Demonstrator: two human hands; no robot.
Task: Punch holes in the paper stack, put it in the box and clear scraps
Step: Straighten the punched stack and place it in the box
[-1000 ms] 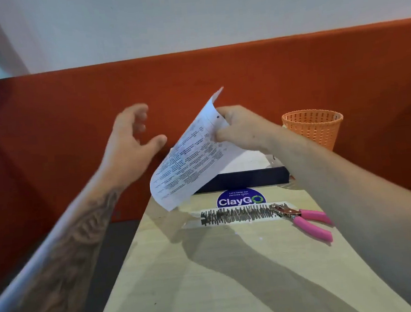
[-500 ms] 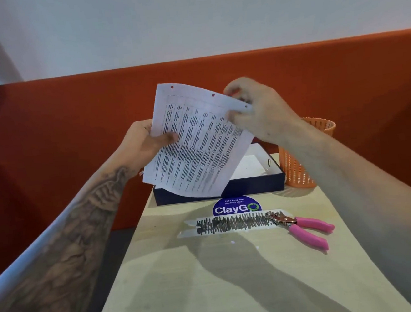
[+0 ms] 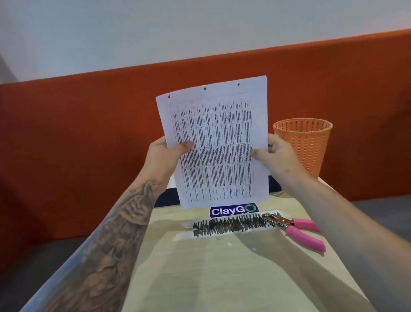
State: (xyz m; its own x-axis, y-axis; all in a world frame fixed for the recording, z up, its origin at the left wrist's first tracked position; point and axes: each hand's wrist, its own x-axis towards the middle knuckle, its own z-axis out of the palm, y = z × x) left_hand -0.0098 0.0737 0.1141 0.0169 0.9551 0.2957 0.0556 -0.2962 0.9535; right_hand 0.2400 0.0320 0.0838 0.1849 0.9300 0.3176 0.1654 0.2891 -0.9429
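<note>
I hold the paper stack (image 3: 217, 142) upright in front of me, printed table facing me, with three punched holes along its top edge. My left hand (image 3: 167, 156) grips its left edge, thumb on the front. My right hand (image 3: 275, 156) grips the right edge the same way. The dark blue box (image 3: 274, 183) is mostly hidden behind the sheets at the far end of the table. The pink-handled hole punch (image 3: 296, 228) lies on the table at the right. A few tiny white paper scraps (image 3: 229, 244) lie on the tabletop.
An orange mesh bin (image 3: 305, 144) stands at the far right of the light wooden table (image 3: 210, 279). A ClayGo sticker (image 3: 232, 210) and a scribbled-over label strip (image 3: 228, 224) lie flat below the paper. An orange padded bench back runs behind the table.
The stack has turned from tilted to upright and square to me. My left hand first took its left edge, and my right hand slid from the top corner down to the right edge.
</note>
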